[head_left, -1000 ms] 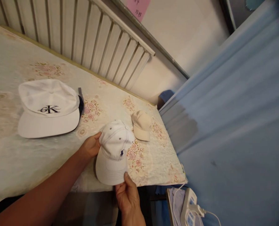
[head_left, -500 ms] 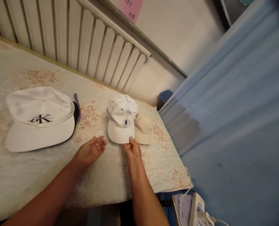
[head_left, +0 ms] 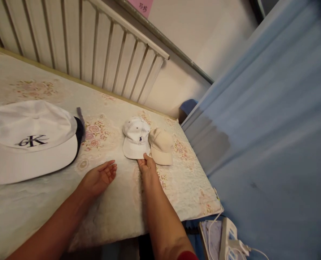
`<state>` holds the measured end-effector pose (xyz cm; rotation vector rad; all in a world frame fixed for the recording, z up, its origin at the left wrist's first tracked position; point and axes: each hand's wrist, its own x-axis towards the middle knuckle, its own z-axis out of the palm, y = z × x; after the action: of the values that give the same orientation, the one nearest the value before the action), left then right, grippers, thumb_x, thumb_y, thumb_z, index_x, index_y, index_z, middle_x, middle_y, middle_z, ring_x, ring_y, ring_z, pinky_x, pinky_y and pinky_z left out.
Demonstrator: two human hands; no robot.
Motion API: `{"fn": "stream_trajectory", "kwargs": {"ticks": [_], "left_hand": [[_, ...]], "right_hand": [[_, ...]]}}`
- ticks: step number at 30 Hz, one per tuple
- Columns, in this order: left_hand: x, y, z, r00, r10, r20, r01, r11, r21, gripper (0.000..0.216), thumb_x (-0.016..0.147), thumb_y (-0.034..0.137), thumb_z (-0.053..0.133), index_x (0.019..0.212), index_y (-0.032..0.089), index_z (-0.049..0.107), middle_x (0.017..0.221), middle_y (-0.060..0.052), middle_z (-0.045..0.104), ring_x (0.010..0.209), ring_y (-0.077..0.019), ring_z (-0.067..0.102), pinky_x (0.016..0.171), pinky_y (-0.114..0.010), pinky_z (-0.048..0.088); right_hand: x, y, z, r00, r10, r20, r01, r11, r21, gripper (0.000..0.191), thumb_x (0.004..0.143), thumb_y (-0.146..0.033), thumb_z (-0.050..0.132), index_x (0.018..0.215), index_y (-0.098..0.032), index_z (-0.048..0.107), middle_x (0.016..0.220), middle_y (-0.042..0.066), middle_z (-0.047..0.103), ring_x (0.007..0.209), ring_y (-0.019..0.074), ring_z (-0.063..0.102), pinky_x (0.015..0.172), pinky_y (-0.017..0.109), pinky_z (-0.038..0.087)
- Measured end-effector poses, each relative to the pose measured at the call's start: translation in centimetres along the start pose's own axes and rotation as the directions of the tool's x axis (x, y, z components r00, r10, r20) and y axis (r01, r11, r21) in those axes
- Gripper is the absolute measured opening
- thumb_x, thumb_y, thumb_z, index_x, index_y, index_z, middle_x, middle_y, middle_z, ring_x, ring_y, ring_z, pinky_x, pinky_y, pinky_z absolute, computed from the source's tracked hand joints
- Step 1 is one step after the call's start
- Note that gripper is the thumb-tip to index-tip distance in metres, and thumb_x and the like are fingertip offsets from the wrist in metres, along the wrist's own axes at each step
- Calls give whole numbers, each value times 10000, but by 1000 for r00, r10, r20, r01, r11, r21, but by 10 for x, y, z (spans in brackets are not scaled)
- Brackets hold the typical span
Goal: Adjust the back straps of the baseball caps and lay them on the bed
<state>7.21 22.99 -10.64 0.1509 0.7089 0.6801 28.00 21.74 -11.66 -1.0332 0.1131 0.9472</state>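
A white baseball cap with a small dark emblem (head_left: 136, 134) is low over the patterned bed cover, or resting on it; I cannot tell which. My right hand (head_left: 147, 167) pinches its brim at the front edge, thumb on top. Just right of it lies a beige cap (head_left: 161, 145), close beside the white one. My left hand (head_left: 102, 177) hovers palm up over the cover, fingers loosely curled and holding nothing. At the far left sits a large white cap with black "CK" lettering (head_left: 31, 139), its dark strap sticking out on the right.
The bed cover (head_left: 117, 206) has a floral print. Behind it runs a slatted rail (head_left: 95, 47) along the wall. A blue curtain (head_left: 257, 144) hangs at the right. A white power strip (head_left: 229, 234) with cables sits at lower right, below the bed's edge.
The white emblem cap has gone lower and slightly left in my right hand, uncovering more of the beige cap. My view has shifted a little to the right.
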Motion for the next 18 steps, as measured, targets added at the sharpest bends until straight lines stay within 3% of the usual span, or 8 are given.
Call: {"fn": "stream_trajectory", "kwargs": {"ticks": [18], "left_hand": [[-1, -1, 0, 1000, -15, 3, 15, 1000, -20, 205, 931, 66, 436, 844, 130, 610, 674, -36, 647, 544, -105, 654, 492, -192, 566]], "right_hand": [[-19, 2, -24, 999, 13, -49, -14, 1000, -12, 98, 854, -79, 555, 938, -108, 594, 748, 56, 728, 830, 191, 728, 824, 405, 608]]}}
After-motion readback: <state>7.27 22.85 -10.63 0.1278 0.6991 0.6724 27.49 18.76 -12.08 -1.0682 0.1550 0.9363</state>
